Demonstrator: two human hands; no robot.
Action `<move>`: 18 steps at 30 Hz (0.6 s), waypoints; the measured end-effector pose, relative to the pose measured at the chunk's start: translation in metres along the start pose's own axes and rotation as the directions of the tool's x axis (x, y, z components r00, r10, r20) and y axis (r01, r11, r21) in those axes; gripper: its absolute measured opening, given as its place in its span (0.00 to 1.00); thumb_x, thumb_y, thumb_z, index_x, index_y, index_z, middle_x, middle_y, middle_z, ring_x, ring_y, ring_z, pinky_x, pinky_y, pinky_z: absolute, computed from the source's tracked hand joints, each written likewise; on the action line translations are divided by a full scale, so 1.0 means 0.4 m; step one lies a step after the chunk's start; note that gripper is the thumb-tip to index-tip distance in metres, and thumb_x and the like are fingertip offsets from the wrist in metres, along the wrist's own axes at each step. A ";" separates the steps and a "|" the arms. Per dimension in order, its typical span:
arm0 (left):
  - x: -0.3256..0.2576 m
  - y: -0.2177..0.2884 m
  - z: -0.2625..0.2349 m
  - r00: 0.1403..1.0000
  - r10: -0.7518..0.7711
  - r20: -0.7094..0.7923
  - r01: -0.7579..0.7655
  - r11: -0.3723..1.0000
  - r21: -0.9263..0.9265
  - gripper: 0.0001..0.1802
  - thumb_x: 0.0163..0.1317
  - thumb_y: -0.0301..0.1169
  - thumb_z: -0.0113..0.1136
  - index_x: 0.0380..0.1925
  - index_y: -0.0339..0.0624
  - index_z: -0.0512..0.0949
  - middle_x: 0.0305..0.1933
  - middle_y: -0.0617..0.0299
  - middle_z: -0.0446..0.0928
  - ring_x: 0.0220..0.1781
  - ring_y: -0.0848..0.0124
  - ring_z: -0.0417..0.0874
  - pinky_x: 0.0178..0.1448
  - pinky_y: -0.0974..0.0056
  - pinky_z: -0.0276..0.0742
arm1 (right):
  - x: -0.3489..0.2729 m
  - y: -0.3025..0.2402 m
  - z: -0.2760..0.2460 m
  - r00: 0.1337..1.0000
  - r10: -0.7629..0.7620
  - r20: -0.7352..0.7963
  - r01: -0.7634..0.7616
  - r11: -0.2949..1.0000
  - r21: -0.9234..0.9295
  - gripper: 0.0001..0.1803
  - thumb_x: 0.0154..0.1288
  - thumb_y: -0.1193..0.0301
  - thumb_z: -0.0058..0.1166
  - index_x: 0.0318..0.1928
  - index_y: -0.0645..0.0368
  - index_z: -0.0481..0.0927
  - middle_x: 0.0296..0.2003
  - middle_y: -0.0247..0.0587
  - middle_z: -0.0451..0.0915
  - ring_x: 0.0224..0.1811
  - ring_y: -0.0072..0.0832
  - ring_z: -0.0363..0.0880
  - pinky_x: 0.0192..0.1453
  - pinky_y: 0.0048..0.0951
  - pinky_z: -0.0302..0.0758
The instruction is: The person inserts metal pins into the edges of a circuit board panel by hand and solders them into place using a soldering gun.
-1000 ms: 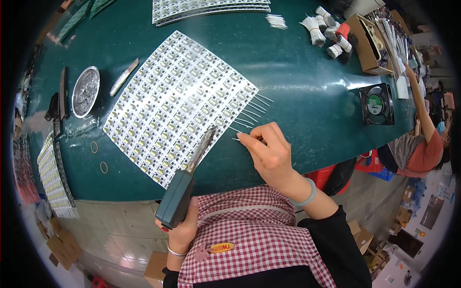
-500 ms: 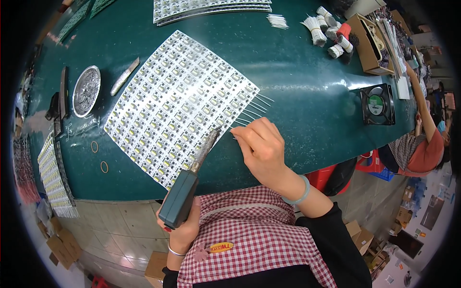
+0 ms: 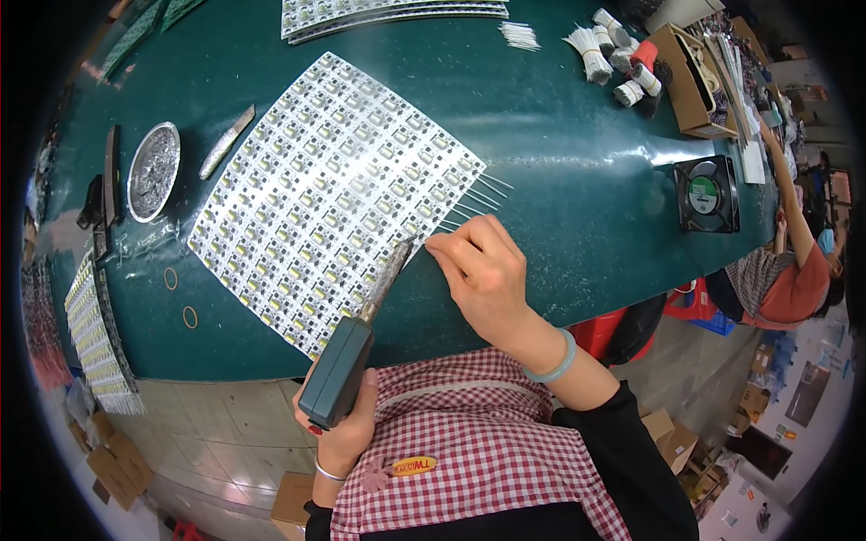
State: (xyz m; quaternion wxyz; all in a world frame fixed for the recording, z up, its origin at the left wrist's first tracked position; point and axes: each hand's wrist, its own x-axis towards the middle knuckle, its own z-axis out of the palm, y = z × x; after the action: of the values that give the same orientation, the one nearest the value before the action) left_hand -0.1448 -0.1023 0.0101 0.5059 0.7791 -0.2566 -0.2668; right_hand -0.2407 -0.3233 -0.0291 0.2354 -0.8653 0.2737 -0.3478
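Observation:
A large white panel of small circuit boards (image 3: 334, 194) lies tilted on the green table (image 3: 559, 135). My left hand (image 3: 343, 433) grips a dark green soldering iron (image 3: 347, 361) by its handle. The iron's metal tip reaches the panel's near right edge. My right hand (image 3: 483, 275) rests on the table beside that edge, its fingertips pinching a thin white wire (image 3: 442, 230) close to the tip. Several more white wires (image 3: 483, 194) stick out in a row from the panel's right edge.
A round metal dish of solder dross (image 3: 152, 171) and a metal bar (image 3: 225, 142) lie left of the panel. Bundles of white wires (image 3: 595, 50), a cardboard box (image 3: 690, 81) and a small black fan (image 3: 708, 194) sit at the right. Another person (image 3: 785, 270) works far right.
My right hand has slid down along the panel's edge toward me. The soldering iron has swung in so its tip meets the edge by my fingers.

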 end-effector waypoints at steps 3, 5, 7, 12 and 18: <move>0.001 0.000 -0.001 1.000 -0.003 0.002 0.003 1.000 0.003 0.23 0.53 0.19 0.72 0.51 0.32 0.80 0.46 0.55 0.84 0.46 0.69 0.85 0.51 0.67 0.80 | -0.003 0.002 -0.001 1.000 -0.017 -0.003 0.017 1.000 -0.020 0.10 0.50 0.81 0.65 0.35 0.59 0.84 0.27 0.35 0.73 0.31 0.32 0.75 0.32 0.32 0.72; 0.001 -0.001 -0.002 1.000 -0.011 0.000 0.011 1.000 0.004 0.23 0.53 0.19 0.72 0.51 0.32 0.80 0.46 0.55 0.84 0.45 0.69 0.85 0.51 0.67 0.80 | -0.006 -0.001 -0.002 1.000 -0.029 0.001 0.029 0.999 -0.031 0.11 0.49 0.81 0.65 0.36 0.59 0.84 0.27 0.35 0.74 0.31 0.32 0.75 0.32 0.31 0.72; 0.000 -0.002 -0.004 1.000 -0.017 -0.002 0.017 1.000 0.011 0.22 0.53 0.20 0.73 0.50 0.31 0.81 0.45 0.55 0.84 0.45 0.69 0.85 0.51 0.67 0.80 | -0.005 -0.009 -0.008 0.999 -0.049 0.018 0.050 0.996 -0.080 0.12 0.48 0.83 0.67 0.36 0.62 0.86 0.28 0.37 0.77 0.30 0.33 0.76 0.30 0.31 0.74; -0.002 -0.005 -0.009 1.000 0.002 -0.004 -0.002 0.999 0.046 0.22 0.53 0.21 0.73 0.50 0.31 0.81 0.45 0.55 0.84 0.44 0.70 0.85 0.50 0.67 0.80 | -0.006 -0.010 -0.021 0.994 -0.099 0.055 0.104 0.990 -0.100 0.14 0.48 0.84 0.66 0.38 0.63 0.86 0.28 0.37 0.77 0.30 0.32 0.76 0.30 0.30 0.73; -0.002 -0.007 -0.007 1.000 0.003 0.002 -0.003 0.999 0.036 0.22 0.54 0.21 0.73 0.51 0.31 0.80 0.45 0.55 0.84 0.45 0.70 0.85 0.51 0.67 0.80 | -0.005 -0.016 -0.020 0.997 -0.067 0.026 0.068 0.995 -0.068 0.13 0.48 0.84 0.67 0.37 0.62 0.85 0.27 0.37 0.76 0.28 0.32 0.75 0.28 0.31 0.72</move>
State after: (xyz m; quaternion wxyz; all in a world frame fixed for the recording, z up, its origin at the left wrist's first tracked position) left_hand -0.1430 -0.0991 0.0087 0.4918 0.7875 -0.2631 -0.2622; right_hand -0.2456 -0.3189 -0.0211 0.1965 -0.8857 0.2534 -0.3358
